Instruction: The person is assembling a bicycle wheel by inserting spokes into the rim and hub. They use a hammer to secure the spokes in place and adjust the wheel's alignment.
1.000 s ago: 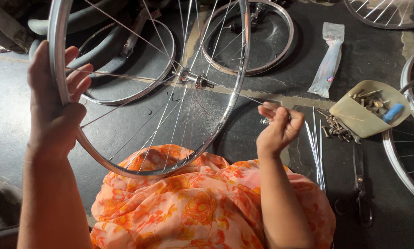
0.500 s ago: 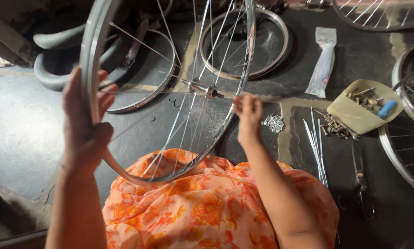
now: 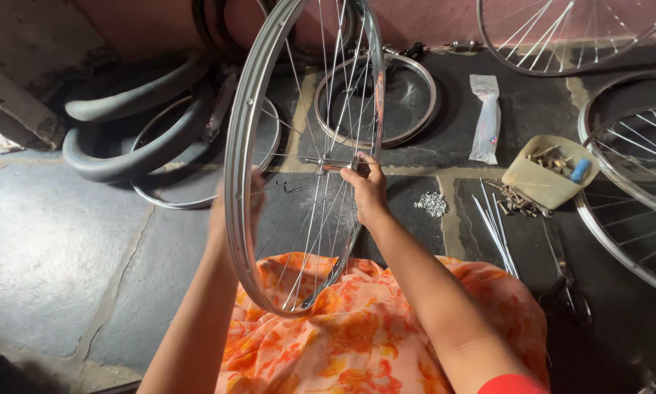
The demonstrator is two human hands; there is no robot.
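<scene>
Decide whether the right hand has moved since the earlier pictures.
Yes. The right hand has moved left, away from the beige tray, up to the wheel's hub.

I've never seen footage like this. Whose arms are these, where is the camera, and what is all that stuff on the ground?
The camera sits on a person's head, looking down at their own arms. The left hand grips the rim of a spoked bicycle wheel, held upright over their lap. The right hand pinches at the hub. On the stone floor lie rubber tyres, a bare rim, loose spokes, a small pile of spoke nipples and a beige tray of small parts.
</scene>
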